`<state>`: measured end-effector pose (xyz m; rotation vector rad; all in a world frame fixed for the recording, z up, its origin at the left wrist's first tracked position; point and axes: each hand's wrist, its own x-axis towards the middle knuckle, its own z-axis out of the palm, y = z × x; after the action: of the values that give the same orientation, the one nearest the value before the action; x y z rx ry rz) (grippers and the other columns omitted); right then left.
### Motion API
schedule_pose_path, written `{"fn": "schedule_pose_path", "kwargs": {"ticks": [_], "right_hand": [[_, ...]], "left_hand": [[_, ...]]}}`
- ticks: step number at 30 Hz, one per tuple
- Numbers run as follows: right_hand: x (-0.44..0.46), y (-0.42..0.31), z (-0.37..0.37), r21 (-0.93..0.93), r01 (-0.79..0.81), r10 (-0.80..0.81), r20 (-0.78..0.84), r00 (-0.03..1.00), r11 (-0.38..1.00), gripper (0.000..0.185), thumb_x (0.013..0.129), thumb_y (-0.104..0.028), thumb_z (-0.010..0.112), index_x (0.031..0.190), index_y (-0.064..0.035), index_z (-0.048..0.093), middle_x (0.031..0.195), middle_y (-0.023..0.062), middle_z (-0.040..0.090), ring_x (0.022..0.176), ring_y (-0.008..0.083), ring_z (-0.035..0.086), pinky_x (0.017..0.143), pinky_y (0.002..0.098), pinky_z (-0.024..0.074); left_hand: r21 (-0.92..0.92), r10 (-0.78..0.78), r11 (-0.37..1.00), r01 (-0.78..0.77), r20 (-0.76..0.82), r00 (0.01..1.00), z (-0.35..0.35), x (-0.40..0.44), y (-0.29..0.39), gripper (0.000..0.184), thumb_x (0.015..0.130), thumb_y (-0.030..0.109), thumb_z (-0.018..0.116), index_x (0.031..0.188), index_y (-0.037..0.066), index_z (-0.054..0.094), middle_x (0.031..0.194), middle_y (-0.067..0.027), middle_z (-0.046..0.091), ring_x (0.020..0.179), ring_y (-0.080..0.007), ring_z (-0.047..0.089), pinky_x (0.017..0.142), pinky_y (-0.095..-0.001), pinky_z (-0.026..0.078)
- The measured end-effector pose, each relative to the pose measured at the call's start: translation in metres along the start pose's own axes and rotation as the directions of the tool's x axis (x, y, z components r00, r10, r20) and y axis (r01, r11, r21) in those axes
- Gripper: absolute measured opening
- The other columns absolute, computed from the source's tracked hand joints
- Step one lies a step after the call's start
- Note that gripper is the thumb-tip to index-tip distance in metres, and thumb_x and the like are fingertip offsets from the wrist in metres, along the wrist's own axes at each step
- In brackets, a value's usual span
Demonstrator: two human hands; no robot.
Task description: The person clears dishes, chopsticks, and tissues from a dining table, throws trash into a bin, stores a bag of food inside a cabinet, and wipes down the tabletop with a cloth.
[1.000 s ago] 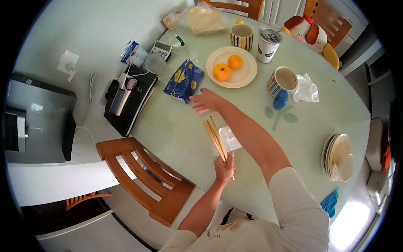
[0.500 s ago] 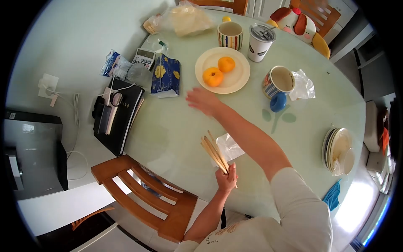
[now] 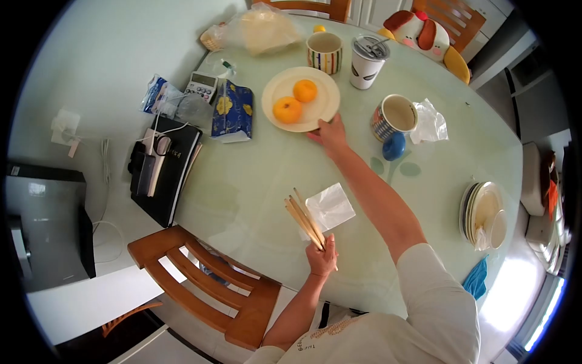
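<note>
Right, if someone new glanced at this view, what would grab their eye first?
Probably the two orange fruits on the pale plate, beyond the middle of the table, with the right hand at its near rim. Next, the chopsticks bunched in the left hand near the table's close edge, then the dog-faced plush at the far right.

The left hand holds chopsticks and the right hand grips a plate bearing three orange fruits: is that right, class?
Not three: the head view shows two orange fruits on the plate. The left hand holds chopsticks; the right hand grips the plate.
</note>
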<state>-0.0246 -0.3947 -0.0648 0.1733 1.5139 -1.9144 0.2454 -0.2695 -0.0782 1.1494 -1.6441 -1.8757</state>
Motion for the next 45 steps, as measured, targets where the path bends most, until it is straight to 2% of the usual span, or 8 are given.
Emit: {"fn": "schedule_pose_path", "kwargs": {"ticks": [11, 13, 15, 23, 26, 29, 33, 45], "right_hand": [[0.013, -0.012, 0.031, -0.064, -0.057, 0.064, 0.116, 0.991, 0.996, 0.04, 0.085, -0.003, 0.051, 0.123, -0.0086, 0.039, 0.106, 0.0093, 0.057, 0.082, 0.0207, 0.063, 0.063, 0.0303, 0.0557], [-0.019, -0.019, -0.009, -0.351, 0.193, -0.118, 0.224, 0.968, 0.916, 0.046, 0.084, -0.01, 0.059, 0.126, -0.01, 0.04, 0.099, 0.0111, 0.059, 0.085, 0.0183, 0.061, 0.067, 0.028, 0.0518], [-0.049, -0.009, -0.068, -0.52, 0.631, -0.626, 0.214, 0.749, 0.577, 0.039, 0.078, -0.012, 0.066, 0.113, -0.0057, 0.049, 0.087, 0.0049, 0.06, 0.073, 0.0142, 0.059, 0.063, 0.0281, 0.0493], [-0.092, -0.04, -0.135, -0.61, 0.492, -0.737, -0.24, 0.631, 0.621, 0.036, 0.069, -0.011, 0.076, 0.095, -0.005, 0.051, 0.081, 0.0026, 0.052, 0.075, 0.0147, 0.049, 0.068, 0.0284, 0.0434], [-0.093, -0.046, -0.151, -0.726, 0.503, -0.875, -0.305, 0.376, 0.469, 0.041, 0.066, -0.014, 0.078, 0.096, -0.0037, 0.051, 0.08, 0.0054, 0.051, 0.072, 0.0174, 0.047, 0.069, 0.0316, 0.0434], [-0.073, -0.047, -0.183, -0.89, 0.296, -0.884, -0.204, 0.421, 0.346, 0.046, 0.067, -0.019, 0.078, 0.1, -0.0017, 0.051, 0.084, 0.0083, 0.054, 0.073, 0.0197, 0.049, 0.069, 0.033, 0.0445], [-0.069, -0.059, -0.185, -0.667, 0.209, -0.519, -0.306, 0.798, 0.715, 0.037, 0.069, -0.027, 0.078, 0.086, -0.0001, 0.059, 0.073, 0.0044, 0.057, 0.064, 0.0143, 0.05, 0.06, 0.0302, 0.0435], [-0.039, -0.023, -0.113, -0.595, 0.363, -0.55, -0.164, 0.819, 0.717, 0.036, 0.069, -0.031, 0.078, 0.081, -0.0011, 0.061, 0.066, 0.006, 0.058, 0.061, 0.0148, 0.051, 0.059, 0.0329, 0.0431]], "left_hand": [[0.007, 0.037, 0.999, -0.037, -0.024, 0.999, 0.002, 0.005, -0.001, 0.029, 0.089, 0.016, 0.057, 0.065, 0.003, 0.047, 0.047, -0.0011, 0.048, 0.038, -0.009, 0.049, 0.035, -0.0238, 0.039], [-0.022, 0.007, 1.0, -0.008, -0.031, 0.999, 0.002, 0.003, 0.0, 0.029, 0.089, 0.015, 0.058, 0.065, 0.003, 0.047, 0.047, -0.0012, 0.048, 0.038, -0.0089, 0.049, 0.035, -0.0238, 0.039], [-0.037, 0.015, 0.999, -0.016, -0.027, 1.0, 0.002, 0.002, -0.006, 0.028, 0.089, 0.015, 0.057, 0.065, 0.002, 0.047, 0.047, -0.0013, 0.048, 0.038, -0.0092, 0.049, 0.035, -0.0242, 0.039], [0.015, -0.038, 0.999, 0.039, -0.04, 0.998, 0.007, 0.003, 0.005, 0.024, 0.088, 0.014, 0.057, 0.07, 0.002, 0.047, 0.05, -0.0016, 0.046, 0.039, -0.0091, 0.046, 0.037, -0.0234, 0.041], [-0.014, -0.034, 0.999, 0.034, -0.023, 0.999, 0.005, 0.002, 0.007, 0.023, 0.088, 0.013, 0.057, 0.071, 0.001, 0.048, 0.05, -0.002, 0.046, 0.039, -0.0094, 0.047, 0.036, -0.0238, 0.041], [0.067, -0.004, 0.998, 0.006, -0.029, 1.0, 0.002, 0.005, 0.005, 0.023, 0.089, 0.014, 0.057, 0.072, 0.001, 0.049, 0.049, -0.0018, 0.046, 0.038, -0.0093, 0.046, 0.036, -0.0237, 0.04], [0.054, -0.012, 0.998, 0.013, -0.021, 1.0, 0.004, 0.005, 0.009, 0.022, 0.089, 0.015, 0.056, 0.074, 0.001, 0.049, 0.049, -0.0012, 0.046, 0.038, -0.0092, 0.046, 0.036, -0.0234, 0.04], [0.013, 0.047, 0.999, -0.046, -0.05, 0.998, 0.005, 0.004, 0.005, 0.031, 0.088, 0.017, 0.058, 0.064, 0.003, 0.045, 0.046, -0.0005, 0.046, 0.036, -0.0088, 0.047, 0.032, -0.025, 0.036]]}}
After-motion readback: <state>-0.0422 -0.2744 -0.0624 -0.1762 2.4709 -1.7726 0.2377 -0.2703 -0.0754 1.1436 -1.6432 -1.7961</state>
